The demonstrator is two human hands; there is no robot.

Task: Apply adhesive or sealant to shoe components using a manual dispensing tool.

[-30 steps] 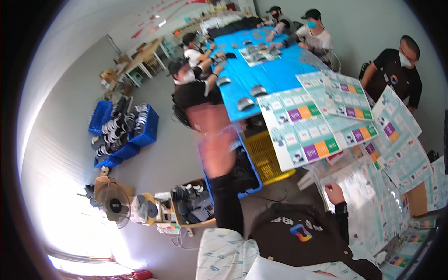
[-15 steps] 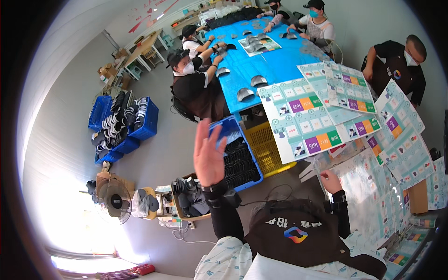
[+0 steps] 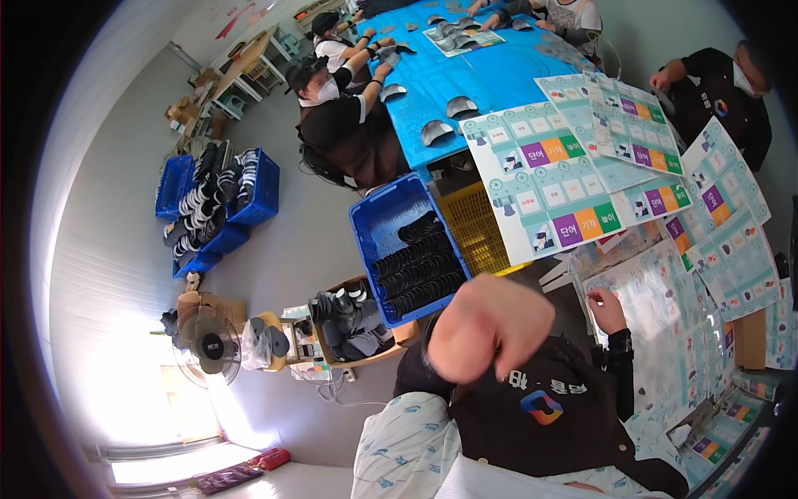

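My left hand (image 3: 495, 326) is raised in front of my brown apron (image 3: 573, 416), bent inward at the wrist. Its fingers curl downward, closed, and nothing shows in them. Lower right, my right hand (image 3: 607, 310) is at the near edge of a work surface (image 3: 657, 333) spread with printed sheets under clear film. Its fingers are loosely curled, with no object visible in them. Just beyond my left hand is a blue plastic crate (image 3: 366, 229) holding rows of black curved pieces (image 3: 420, 262).
Large printed card sheets (image 3: 532, 195) overlap at the right. A yellow crate (image 3: 474, 224) sits beside the blue one. Co-workers sit around a blue-covered table (image 3: 449, 75); another person (image 3: 719, 104) stands far right. At left are a fan (image 3: 208, 343), a cardboard box (image 3: 353, 324) and stacked crates (image 3: 262, 195).
My left hand was upright with fingers spread over the crate's left side; it has swung right and down, fingers curling in. My right hand has shifted slightly right. The view has tilted down.
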